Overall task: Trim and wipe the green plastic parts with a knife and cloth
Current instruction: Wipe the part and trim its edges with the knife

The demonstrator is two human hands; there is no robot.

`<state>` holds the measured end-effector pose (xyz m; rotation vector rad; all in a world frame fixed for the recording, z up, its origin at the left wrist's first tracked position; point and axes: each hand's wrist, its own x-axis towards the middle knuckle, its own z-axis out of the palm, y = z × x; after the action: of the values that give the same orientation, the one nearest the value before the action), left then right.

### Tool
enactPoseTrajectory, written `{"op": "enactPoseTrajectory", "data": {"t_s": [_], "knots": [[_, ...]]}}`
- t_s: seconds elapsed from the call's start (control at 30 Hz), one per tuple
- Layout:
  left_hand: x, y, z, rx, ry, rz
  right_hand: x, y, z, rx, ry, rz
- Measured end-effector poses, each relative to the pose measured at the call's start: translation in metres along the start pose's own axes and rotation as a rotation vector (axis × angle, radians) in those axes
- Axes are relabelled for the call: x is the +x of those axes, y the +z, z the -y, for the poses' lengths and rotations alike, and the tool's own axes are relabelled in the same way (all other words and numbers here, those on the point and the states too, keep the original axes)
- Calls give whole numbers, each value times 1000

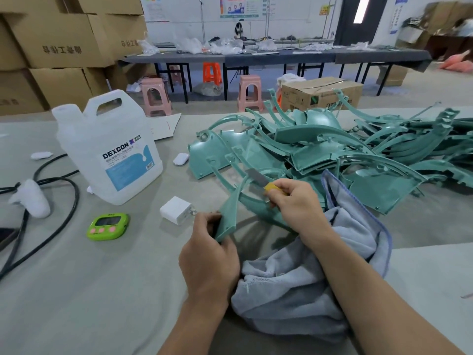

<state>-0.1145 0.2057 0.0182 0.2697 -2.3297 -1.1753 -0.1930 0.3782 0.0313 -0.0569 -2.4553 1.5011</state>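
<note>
Seated worker's view of a grey surface (102,290). The left hand (210,254), just below frame centre, has its grip curled round the broad, flat near end of a green plastic part (230,213), with the thumb on the outer face. The part is a matte teal-green moulded strip. It is wide at the held end and narrows as it arcs up toward 12 o'clock, and a second limb sweeps off toward 4 o'clock. It is lifted off the surface and throws a curved shadow beneath.

The right hand (297,203), at 2 o'clock from the left, has its grip pinched round the yellow handle of a utility knife (271,187). The grey blade points toward 10 o'clock, with its tip at the edge of the strip's upper arm.

A grey-blue terry cloth (294,290) with a blue stitched hem lies bunched under the right forearm, at 5 o'clock from the hands. One corner rises against the pile of green parts (332,142). This pile of like-coloured arcs, shells and ribbed panels lies tangled from 12 to 3 o'clock.

At 10 o'clock stands a translucent jug (110,149) labelled DEXCON. Nearer, at 9 o'clock, are a white charger (176,210) and a lime-green timer (107,226) with pink buttons. Black cable (64,221) loops at the far left. Beyond the surface are cardboard boxes (64,39), pink stools (156,96) and a long dark bench (281,57).
</note>
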Motion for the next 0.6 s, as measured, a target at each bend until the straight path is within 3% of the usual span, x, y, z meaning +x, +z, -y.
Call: {"op": "enactPoseTrajectory", "data": {"t_s": [0.13, 0.2, 0.33, 0.43, 0.53, 0.6], "knots": [[3, 0, 3, 13, 8, -21, 6, -5, -13, -3, 150, -181], [3, -1, 4, 4, 18, -42, -1, -8, -9, 78, 102, -244], [11, -5, 16, -29, 109, -19, -34, -3, 16, 134, -212, 11], [21, -11, 26, -1, 226, -21, -47, 3, 23, 56, -297, 145], [27, -15, 30, 11, 294, -19, -41, 6, 19, -46, -250, 81], [28, -17, 32, -31, 270, -6, -31, 5, 14, -108, -117, -23]]}}
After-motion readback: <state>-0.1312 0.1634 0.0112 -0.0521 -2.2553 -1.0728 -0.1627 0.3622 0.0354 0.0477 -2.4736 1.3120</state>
